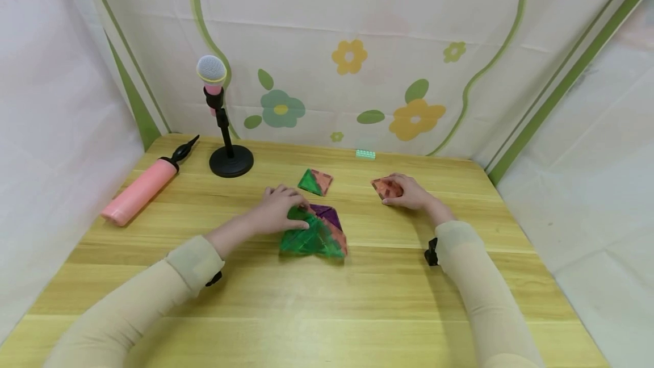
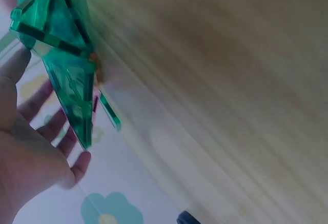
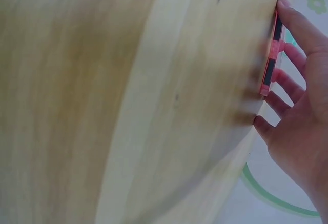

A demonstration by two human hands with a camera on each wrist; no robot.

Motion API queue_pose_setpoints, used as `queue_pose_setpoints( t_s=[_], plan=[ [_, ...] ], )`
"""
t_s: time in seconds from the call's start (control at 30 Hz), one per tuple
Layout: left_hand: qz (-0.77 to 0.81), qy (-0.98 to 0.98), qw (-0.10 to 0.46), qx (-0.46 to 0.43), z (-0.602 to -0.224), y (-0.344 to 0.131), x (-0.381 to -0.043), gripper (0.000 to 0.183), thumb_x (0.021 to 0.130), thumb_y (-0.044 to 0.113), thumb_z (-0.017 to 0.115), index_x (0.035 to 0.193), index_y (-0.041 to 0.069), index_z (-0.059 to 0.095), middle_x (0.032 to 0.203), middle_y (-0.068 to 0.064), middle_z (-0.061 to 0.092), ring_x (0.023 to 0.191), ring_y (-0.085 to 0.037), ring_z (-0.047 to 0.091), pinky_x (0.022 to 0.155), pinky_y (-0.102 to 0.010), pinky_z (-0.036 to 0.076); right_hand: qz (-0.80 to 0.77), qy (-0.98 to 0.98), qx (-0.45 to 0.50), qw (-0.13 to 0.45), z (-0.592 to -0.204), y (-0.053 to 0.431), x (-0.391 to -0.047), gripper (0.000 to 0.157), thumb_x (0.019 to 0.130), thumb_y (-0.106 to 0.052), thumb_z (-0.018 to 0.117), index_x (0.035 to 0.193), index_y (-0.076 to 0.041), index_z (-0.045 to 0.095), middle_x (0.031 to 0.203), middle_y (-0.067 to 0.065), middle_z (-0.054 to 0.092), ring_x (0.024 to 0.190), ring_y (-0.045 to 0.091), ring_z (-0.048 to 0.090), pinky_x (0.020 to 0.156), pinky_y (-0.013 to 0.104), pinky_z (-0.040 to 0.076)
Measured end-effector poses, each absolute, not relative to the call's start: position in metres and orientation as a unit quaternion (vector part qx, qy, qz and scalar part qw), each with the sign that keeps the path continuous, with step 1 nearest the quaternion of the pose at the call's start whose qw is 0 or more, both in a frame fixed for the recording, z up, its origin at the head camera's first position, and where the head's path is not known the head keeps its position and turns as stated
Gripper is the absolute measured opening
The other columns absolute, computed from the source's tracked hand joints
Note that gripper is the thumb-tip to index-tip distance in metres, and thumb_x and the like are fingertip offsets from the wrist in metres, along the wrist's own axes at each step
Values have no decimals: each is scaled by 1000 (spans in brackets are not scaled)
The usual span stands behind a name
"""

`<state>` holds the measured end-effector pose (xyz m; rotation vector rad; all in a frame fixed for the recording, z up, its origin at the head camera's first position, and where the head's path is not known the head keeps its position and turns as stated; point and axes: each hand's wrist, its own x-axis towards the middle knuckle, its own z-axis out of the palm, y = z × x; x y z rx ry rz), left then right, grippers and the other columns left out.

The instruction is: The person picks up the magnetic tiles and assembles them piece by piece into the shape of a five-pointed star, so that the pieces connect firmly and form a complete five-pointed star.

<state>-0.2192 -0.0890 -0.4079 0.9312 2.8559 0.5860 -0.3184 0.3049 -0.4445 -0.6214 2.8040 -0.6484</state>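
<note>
My left hand (image 1: 278, 212) grips the left side of a standing structure of translucent magnetic tiles (image 1: 311, 237). Green triangles make up its front, with purple and red-orange ones behind and to the right. In the left wrist view, the thumb and spread fingers lie on either side of its green tiles (image 2: 72, 93). To the right, my right hand (image 1: 409, 193) pinches a red-orange magnetic tile (image 1: 382, 187) by its edges, low at the table. The right wrist view shows that tile (image 3: 271, 60) edge-on between thumb and fingers. Behind the structure lies a flat green and red-orange tile pair (image 1: 315, 182).
A toy microphone (image 1: 212, 72) on a black stand (image 1: 231, 161) is at the back left. Beside it lies a pink hand pump (image 1: 143, 191) with a black nozzle. A small mint-green toy brick (image 1: 365, 154) sits at the table's back edge, before a flowered cloth (image 1: 317, 27).
</note>
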Motion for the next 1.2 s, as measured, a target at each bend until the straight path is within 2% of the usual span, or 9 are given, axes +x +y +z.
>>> queue_pose_setpoints(
  t_s=[0.3, 0.5, 0.67, 0.93, 1.2],
  plan=[
    [195, 947, 22, 255, -411, -81, -207, 39, 82, 53, 67, 109, 25, 64, 115, 0, 56, 112, -27, 43, 91, -52, 26, -215, 953, -196, 89, -443, 301, -319, 69, 80, -34, 75, 138, -10, 46, 146, 23, 32, 134, 43, 26, 108, 58, 23],
    [206, 943, 24, 259, -411, -82, -206, 39, 82, 51, 68, 109, 24, 64, 116, -1, 56, 113, -27, 43, 91, -52, 27, -207, 955, -197, 73, -442, 295, -315, 70, 78, -36, 76, 135, -6, 49, 141, 25, 36, 130, 43, 32, 104, 57, 29],
    [195, 942, 40, 270, -408, -84, -208, 41, 81, 52, 69, 112, 24, 64, 117, 0, 57, 114, -27, 43, 92, -53, 27, -208, 948, -231, 65, -436, 277, -310, 72, 78, -40, 76, 136, -8, 49, 144, 23, 33, 131, 41, 34, 103, 56, 32],
    [194, 938, 53, 280, -395, -88, -224, 54, 81, 49, 70, 124, 17, 59, 124, -7, 58, 116, -30, 45, 94, -56, 26, -224, 925, -303, 47, -408, 233, -300, 71, 79, -42, 75, 137, -12, 48, 147, 16, 32, 135, 35, 32, 103, 53, 35],
    [283, 926, 50, 245, -386, -86, -251, 50, 88, 40, 65, 127, 9, 56, 118, -11, 62, 114, -30, 51, 96, -55, 31, -210, 906, -366, 22, -388, 195, -287, 74, 77, -42, 76, 138, -12, 47, 147, 15, 33, 132, 33, 37, 99, 49, 41]
  ],
)
